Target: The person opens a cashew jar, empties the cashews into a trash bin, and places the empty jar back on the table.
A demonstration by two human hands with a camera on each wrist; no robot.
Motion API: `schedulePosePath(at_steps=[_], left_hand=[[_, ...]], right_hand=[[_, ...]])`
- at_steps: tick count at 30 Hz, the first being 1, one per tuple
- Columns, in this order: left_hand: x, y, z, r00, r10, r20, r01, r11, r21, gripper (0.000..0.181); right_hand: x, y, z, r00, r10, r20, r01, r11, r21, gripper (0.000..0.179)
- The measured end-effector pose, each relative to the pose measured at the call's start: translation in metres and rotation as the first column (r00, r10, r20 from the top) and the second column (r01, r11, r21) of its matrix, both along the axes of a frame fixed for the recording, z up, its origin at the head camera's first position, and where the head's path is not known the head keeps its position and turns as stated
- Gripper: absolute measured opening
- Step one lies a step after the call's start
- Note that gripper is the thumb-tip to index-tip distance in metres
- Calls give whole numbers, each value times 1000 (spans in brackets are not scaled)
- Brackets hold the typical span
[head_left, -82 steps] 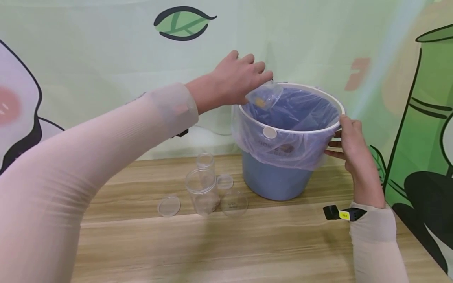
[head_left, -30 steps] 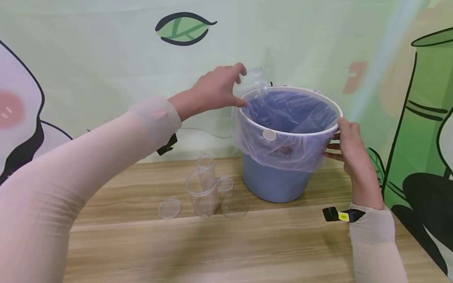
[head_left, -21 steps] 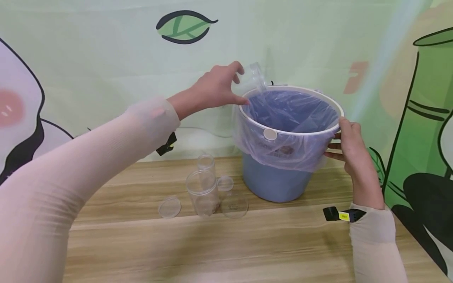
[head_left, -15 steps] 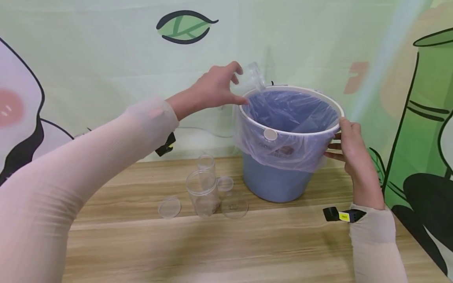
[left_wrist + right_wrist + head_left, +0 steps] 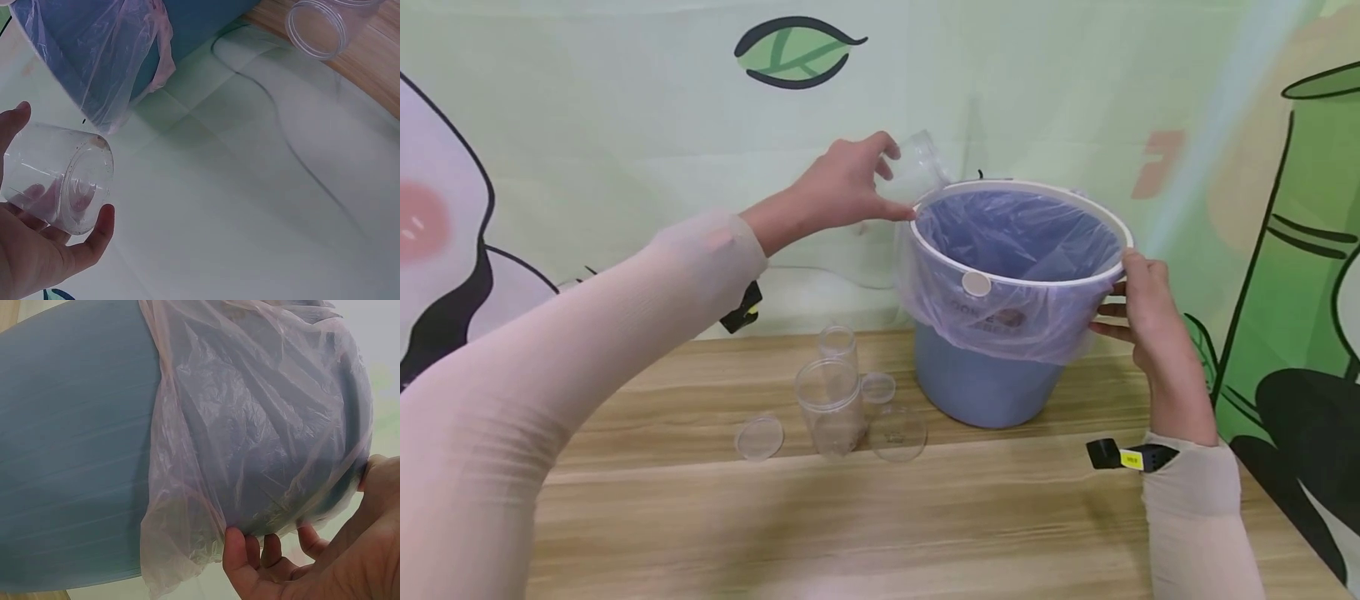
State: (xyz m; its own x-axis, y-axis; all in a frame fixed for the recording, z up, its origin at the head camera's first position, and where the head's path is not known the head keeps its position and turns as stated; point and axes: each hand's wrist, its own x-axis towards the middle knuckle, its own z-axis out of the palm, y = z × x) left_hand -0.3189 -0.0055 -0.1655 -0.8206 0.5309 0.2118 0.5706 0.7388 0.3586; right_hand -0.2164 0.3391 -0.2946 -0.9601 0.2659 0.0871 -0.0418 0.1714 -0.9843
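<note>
My left hand (image 5: 850,185) grips a clear plastic jar (image 5: 59,175), which lies tilted on its side at the left rim of a blue trash bin (image 5: 981,383). In the left wrist view the fingers curl around the jar's body, and small brownish specks cling near its base. A clear liner bag (image 5: 1000,333) is folded over the bin's white rim. At the bin's right side, my right hand (image 5: 1153,312) holds the rim, thumb on top and fingers against the liner below. The right wrist view shows the fingertips (image 5: 234,540) pressed to the bag.
On the wooden table (image 5: 850,533) left of the bin stand a larger clear jar (image 5: 829,408) and a narrower clear jar (image 5: 837,343). Clear round lids lie around them: a left lid (image 5: 759,438), a small lid (image 5: 878,387) and a large lid (image 5: 898,435). A printed backdrop (image 5: 647,108) rises behind.
My left hand has turned the jar over and drawn it back left from above the bin's opening; the yellowish bit seen in it earlier is gone from view. The right hand stays on the rim.
</note>
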Motion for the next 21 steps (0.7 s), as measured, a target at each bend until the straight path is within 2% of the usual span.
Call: schedulePosePath(at_steps=[12, 21], left_hand=[[2, -15, 0, 999, 33, -6, -33, 999, 16, 81], [0, -35, -7, 999, 43, -10, -42, 997, 58, 78]], right_hand=[[2, 0, 0, 1000, -5, 7, 4, 1000, 9, 27], [1, -2, -2, 1000, 1, 5, -1, 1000, 20, 27]])
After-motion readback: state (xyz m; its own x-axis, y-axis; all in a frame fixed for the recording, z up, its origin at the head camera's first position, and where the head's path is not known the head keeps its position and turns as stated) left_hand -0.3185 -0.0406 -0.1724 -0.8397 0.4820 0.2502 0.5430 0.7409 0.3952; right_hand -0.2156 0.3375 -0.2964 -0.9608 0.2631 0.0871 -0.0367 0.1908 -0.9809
